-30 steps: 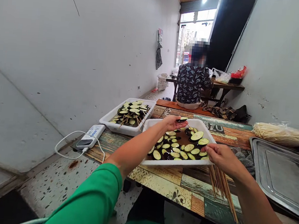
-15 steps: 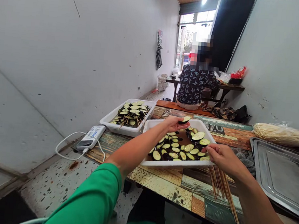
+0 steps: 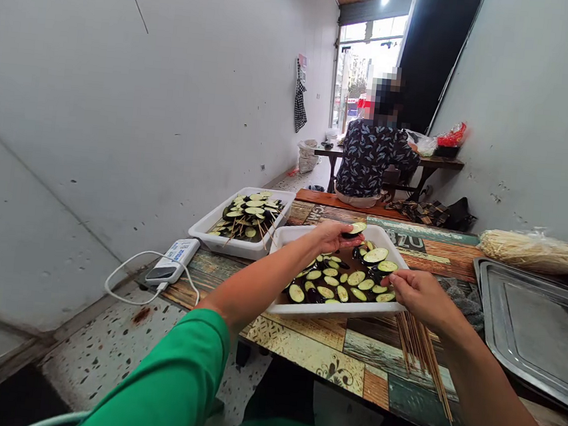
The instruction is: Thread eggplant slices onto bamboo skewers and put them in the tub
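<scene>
Along the near edge of the counter [image 3: 297, 335], a bare patterned strip in front of the right tub [image 3: 335, 310]. At the far side, more bare surface, with an orange bench [image 3: 310, 198] and a seated person [image 3: 372, 158] beyond. To the left, little room: left tub [image 3: 225, 244] close against the right tub, then a white device [image 3: 173, 261] near the counter's left end, with a cable [image 3: 112, 295] looping out past the edge. To the right, tighter again: loose skewers [image 3: 424, 350] fanned from the tub's near right corner towards the near edge, dark grey cloth [image 3: 462, 305], metal trays [image 3: 544, 332], and a bag of pale, thin strands [image 3: 529, 252] behind. Open air above the right tub, between both wrists.

In the right tub, many cut slices [image 3: 355, 278] in brownish liquid; in the left tub, a heap of skewered slices [image 3: 254, 210].

Left hand [image 3: 336, 238] reaching across to the tub's far side, forearm slanting far and right, palm turned partly up, thumb and fingers grasping an eggplant slice [image 3: 357, 229]. Right hand [image 3: 411, 292] at the right rim, knuckles up, forearm coming in from the near right, fingertips pinched on a mostly hidden skewer [image 3: 363, 243], with two large slices lined up towards the left hand.
</scene>
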A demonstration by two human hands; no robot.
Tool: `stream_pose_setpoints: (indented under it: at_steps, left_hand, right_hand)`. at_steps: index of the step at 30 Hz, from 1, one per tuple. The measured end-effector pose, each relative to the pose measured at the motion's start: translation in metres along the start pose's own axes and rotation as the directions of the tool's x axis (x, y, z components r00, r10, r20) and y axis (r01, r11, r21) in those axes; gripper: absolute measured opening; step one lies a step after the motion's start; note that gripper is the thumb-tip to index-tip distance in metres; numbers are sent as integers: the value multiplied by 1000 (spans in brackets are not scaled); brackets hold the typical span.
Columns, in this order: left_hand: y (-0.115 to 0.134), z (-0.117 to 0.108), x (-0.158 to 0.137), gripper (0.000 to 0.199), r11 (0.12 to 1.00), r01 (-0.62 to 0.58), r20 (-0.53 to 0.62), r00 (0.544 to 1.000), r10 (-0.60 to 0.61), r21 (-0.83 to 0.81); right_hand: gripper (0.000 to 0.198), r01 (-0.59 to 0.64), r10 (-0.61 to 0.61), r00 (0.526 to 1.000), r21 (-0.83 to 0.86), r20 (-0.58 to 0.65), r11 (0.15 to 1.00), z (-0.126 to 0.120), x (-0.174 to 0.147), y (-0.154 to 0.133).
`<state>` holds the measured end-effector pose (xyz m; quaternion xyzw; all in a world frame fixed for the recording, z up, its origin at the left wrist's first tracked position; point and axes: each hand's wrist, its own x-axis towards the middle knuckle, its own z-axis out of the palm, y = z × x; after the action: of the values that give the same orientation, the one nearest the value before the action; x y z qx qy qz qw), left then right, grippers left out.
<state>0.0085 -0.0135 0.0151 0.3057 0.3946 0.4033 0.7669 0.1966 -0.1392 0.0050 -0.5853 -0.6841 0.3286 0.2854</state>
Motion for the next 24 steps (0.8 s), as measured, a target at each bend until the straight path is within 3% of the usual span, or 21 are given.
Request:
stream_pose_setpoints:
  at_steps: [11,13,15,16,18,20,21,22,24]
  left_hand:
    - [-19,16,-8,5,973,25,117,992,-53,229]
    - [-18,15,-7,8,964,-3,162,986,-42,266]
    - [-11,9,-5,18,926,-101,124,991,59,363]
    - [-6,5,-5,19,872,-178,69,984,165,457]
    - [3,-6,-3,12,653,-277,-31,908,419,704]
    - [7,-18,-2,8,407,-213,-48,839,542,888]
    - [6,-23,0,16,335,-164,-47,839,542,928]
    - [3,-28,1,23,309,-127,-57,850,524,942]
    - [-5,-34,4,33,360,-104,-83,879,469,927]
  right_hand:
    - [36,61,-65,995,-54,-76,997,4,7,8]
    - [36,82,-88,989,-54,-115,995,3,9,8]
    - [36,93,-103,981,-67,-167,993,1,11,9]
    - [35,88,-101,975,-72,-200,994,0,13,9]
    - [36,57,-70,965,-58,-251,997,-1,16,11]
    - [37,30,-35,966,-26,-255,999,-2,18,12]
    - [36,24,-27,969,-14,-246,1000,-2,19,13]
    - [35,24,-24,972,-5,-235,1000,-2,19,13]
    - [34,22,-19,974,11,-227,1000,-1,19,13]
